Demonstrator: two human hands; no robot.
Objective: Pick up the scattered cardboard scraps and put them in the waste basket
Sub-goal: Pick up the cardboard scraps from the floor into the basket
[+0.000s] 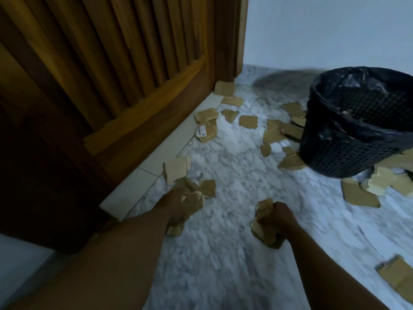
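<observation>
So the person had both arms stretched out low over the marble floor (234, 260). The left hand (176, 209) was curled tight around a crumpled bunch of scraps (195, 199), with bits poking out above and below the fist. The right hand (279, 220) was fisted too, clutching its own handful of cardboard (262, 233). The two hands were well apart from each other and well short of the waste basket (348, 153), which stood upright over on the right near the white wall (324, 30). It was a dark mesh one with a black bag liner (357, 86) folded over the rim.

Plenty of loose cardboard lay all over the place. A cluster (273, 133) sat just left of the basket, some of it touching the base. Another pile (380, 184) was at its near side, and one lone piece (396, 276) was off in the lower right corner. More sat along the pale sill (134, 189) under the slatted wooden door (111, 63), including a labelled scrap (206, 132) with a white sticker and a bigger flat piece (176, 170) just past the left hand.

The picture was dim and a bit blurry, so it was hard to tell whether anything was inside the basket.
</observation>
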